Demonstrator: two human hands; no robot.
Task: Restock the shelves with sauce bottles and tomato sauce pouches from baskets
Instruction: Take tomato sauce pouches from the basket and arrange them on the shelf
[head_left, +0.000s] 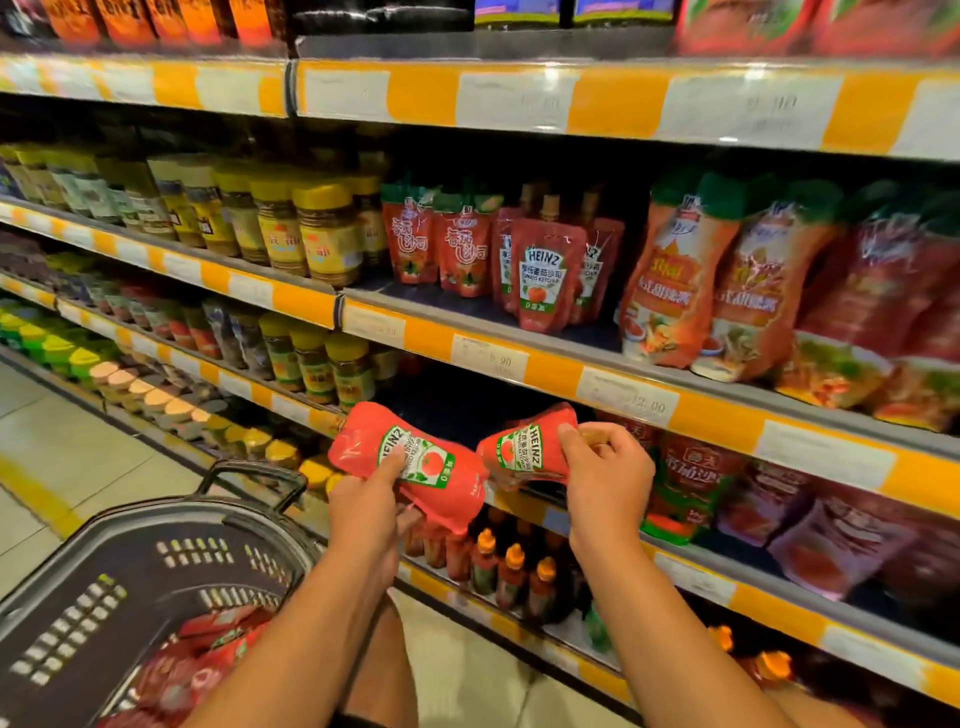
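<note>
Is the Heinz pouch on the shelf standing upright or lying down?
Upright. The Heinz pouch on the shelf stands on its base, cap on top, label readable, with similar pouches behind it.

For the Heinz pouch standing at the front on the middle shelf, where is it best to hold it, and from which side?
Probably grip the Heinz pouch by its narrow neck just under the cap, coming from the front and slightly above. It stands upright at the front of its row, so the neck is free, while other pouches crowd its sides and the soft body would give.
</note>
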